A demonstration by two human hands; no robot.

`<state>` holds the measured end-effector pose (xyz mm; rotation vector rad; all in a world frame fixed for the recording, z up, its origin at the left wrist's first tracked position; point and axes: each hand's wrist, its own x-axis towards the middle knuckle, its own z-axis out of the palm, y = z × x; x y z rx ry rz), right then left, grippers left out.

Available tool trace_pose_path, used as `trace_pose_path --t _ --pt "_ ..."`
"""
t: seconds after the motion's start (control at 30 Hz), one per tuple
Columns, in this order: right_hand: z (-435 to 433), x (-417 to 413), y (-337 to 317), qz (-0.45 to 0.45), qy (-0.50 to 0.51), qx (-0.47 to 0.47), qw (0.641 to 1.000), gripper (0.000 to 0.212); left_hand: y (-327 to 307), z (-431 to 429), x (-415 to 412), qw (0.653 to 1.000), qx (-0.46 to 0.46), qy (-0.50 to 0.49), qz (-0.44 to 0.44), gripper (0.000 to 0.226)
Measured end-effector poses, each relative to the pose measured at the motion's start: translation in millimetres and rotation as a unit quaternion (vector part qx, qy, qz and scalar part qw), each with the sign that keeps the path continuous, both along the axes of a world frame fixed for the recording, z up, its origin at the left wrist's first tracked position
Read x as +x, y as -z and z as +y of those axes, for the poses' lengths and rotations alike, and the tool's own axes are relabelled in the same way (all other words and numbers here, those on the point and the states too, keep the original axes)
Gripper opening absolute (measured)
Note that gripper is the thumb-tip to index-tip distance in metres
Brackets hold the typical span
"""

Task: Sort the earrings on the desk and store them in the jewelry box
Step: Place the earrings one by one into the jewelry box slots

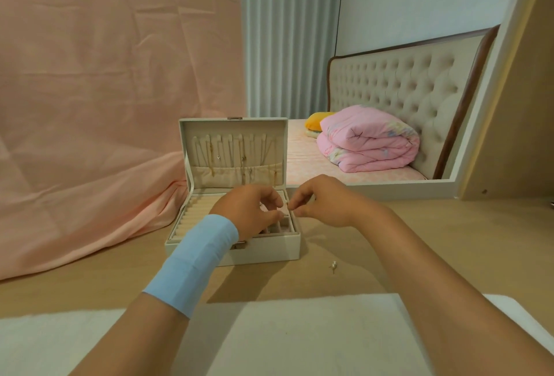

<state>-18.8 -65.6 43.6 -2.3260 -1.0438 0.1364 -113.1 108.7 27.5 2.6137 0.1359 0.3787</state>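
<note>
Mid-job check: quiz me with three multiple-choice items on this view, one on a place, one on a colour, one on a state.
1. Where does the loose earring lie?
A) on the desk, right of the jewelry box
B) in a ring slot
C) on the floor

2. What colour is the band on the left wrist?
A) red
B) light blue
C) black

3. How is the box's lid?
A) shut
B) removed
C) open, upright

1 A: it rests on bare desk beside the box.
2 B: the band is pale blue.
3 C: the lid stands up, necklaces hanging inside.
</note>
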Motion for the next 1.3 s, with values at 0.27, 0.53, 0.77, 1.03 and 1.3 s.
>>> trace_pose_path --t 0.27,0.53,0.77,1.03,1.3 --pt "-82 13 3 0.024 0.073 -0.070 0.995 0.012 7 -85 24 0.984 0.089 0.110 0.106 0.021" --pt "-137 24 22 0.070 0.124 -0.124 0.982 0.015 38 -115 53 0.967 0.147 0.108 0.179 0.020" --pt "-158 32 32 0.073 0.175 -0.188 0.964 0.026 45 -137 65 0.976 0.111 0.119 0.146 0.020" --pt "-164 41 41 0.066 0.201 -0.204 0.956 0.029 39 -167 78 0.974 0.139 0.101 0.144 0.022" --pt "-167 37 39 0.072 0.207 -0.182 0.959 0.015 45 -199 91 0.979 0.116 0.121 0.119 0.023"
